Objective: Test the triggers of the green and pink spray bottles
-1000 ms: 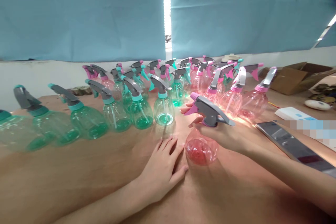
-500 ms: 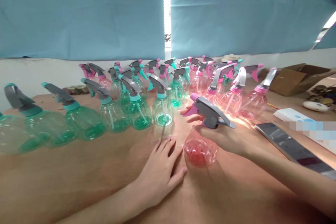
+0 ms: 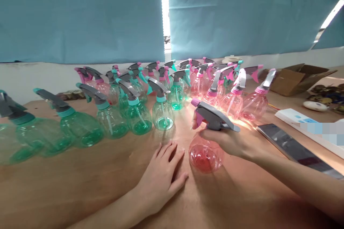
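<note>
A pink spray bottle (image 3: 206, 155) with a grey and pink trigger head stands on the wooden table, right of centre. My right hand (image 3: 225, 139) is closed around its neck, with a finger at the pink trigger and the thumb toward me; the other fingers are mostly hidden behind the bottle. To the left of that bottle, my left hand (image 3: 163, 171) lies flat on the table, palm down and fingers spread, holding nothing. Beyond my left hand, the nearest green spray bottle (image 3: 163, 116) stands upright.
Green spray bottles (image 3: 80, 128) line the left side, with several more behind. Pink spray bottles (image 3: 231, 103) stand at right. A phone (image 3: 285, 143), a white box (image 3: 295, 118), a white computer mouse (image 3: 315, 106) and an open cardboard box (image 3: 290, 80) lie farther right.
My right hand's fingers, stretched out past the trigger before, have curled in around the pink bottle's neck and trigger. My left hand stays flat. The view has shifted slightly.
</note>
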Action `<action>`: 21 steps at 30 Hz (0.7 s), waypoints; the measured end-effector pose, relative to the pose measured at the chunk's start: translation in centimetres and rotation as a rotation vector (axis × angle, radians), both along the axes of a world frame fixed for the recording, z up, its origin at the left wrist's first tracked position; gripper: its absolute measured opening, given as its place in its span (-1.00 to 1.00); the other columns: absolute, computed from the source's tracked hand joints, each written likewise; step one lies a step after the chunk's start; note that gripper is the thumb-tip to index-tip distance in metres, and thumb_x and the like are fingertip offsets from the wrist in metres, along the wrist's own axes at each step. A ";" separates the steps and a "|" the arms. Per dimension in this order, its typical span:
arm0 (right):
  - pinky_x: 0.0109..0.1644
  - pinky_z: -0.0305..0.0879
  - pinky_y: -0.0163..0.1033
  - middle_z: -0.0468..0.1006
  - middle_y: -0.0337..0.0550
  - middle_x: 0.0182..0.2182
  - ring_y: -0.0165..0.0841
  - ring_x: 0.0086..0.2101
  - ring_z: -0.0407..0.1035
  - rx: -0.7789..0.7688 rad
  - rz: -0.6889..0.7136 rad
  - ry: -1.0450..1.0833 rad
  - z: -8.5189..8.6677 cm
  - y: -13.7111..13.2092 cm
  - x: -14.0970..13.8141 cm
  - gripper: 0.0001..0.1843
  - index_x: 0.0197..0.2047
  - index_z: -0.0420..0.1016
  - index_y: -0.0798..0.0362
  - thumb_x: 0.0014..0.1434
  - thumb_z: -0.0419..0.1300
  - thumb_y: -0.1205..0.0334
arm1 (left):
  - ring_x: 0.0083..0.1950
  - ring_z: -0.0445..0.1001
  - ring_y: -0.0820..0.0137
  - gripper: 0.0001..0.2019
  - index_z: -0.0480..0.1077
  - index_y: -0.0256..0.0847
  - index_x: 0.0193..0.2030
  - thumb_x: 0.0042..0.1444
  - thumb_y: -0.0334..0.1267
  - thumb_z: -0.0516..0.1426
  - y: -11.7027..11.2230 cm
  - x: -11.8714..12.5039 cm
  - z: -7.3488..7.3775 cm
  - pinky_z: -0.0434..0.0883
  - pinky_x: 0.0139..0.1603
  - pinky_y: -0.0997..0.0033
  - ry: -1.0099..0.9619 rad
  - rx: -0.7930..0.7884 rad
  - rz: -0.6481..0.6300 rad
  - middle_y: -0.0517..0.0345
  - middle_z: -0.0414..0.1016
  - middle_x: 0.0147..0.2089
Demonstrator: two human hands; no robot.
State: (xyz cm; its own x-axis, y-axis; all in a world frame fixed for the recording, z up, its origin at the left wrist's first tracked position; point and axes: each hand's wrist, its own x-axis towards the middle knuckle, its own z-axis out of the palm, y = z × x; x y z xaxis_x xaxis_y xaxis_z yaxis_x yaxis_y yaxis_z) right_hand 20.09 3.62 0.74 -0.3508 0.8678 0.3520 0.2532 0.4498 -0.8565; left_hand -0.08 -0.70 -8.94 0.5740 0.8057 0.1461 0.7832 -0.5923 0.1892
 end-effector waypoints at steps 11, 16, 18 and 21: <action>-0.47 0.29 -0.20 0.51 -0.24 -0.42 -0.33 -0.53 0.32 0.048 -0.005 -0.113 -0.5 0.7 0.4 -0.41 0.05 0.45 -0.12 -0.09 0.03 0.37 | 0.37 0.16 0.03 -0.52 0.22 -0.18 0.29 0.28 -0.08 0.06 0.0 -0.2 -0.4 0.18 0.32 -0.15 -0.018 0.029 -0.003 -0.11 0.22 0.35; 0.00 0.43 -0.01 0.59 -0.14 -0.12 -0.14 0.01 0.44 0.079 0.059 0.068 -2.5 1.3 0.6 -0.48 0.03 0.45 -0.09 -0.01 0.06 0.40 | 0.37 0.16 0.04 -0.51 0.20 -0.17 0.31 0.30 -0.07 0.04 0.0 -0.3 -0.5 0.17 0.32 -0.15 -0.013 0.033 -0.004 -0.12 0.22 0.35; 0.10 0.38 0.01 0.54 -0.12 0.01 -0.16 0.10 0.38 0.100 0.076 0.114 -2.9 1.4 0.6 -0.54 -0.04 0.47 -0.08 -0.01 0.06 0.42 | 0.37 0.16 0.03 -0.50 0.19 -0.17 0.32 0.30 -0.06 0.04 0.0 -0.3 -0.6 0.17 0.32 -0.16 -0.015 0.033 -0.006 -0.12 0.22 0.36; 0.07 0.42 0.00 0.53 -0.08 0.01 -0.18 0.04 0.43 0.100 0.039 0.104 -3.1 1.4 0.5 -0.56 -0.02 0.45 -0.06 0.01 0.09 0.41 | 0.37 0.15 0.03 -0.50 0.19 -0.16 0.32 0.29 -0.06 0.04 0.1 -0.3 -0.6 0.16 0.32 -0.15 -0.017 0.032 -0.003 -0.11 0.20 0.36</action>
State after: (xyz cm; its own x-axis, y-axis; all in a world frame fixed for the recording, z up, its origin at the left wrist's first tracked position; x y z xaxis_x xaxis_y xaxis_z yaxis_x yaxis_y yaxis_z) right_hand 20.58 5.04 -2.35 -0.3404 0.8132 0.4720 0.1460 0.5417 -0.8278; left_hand -0.35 -0.63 -9.55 0.5738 0.7987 0.1813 0.7780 -0.6007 0.1839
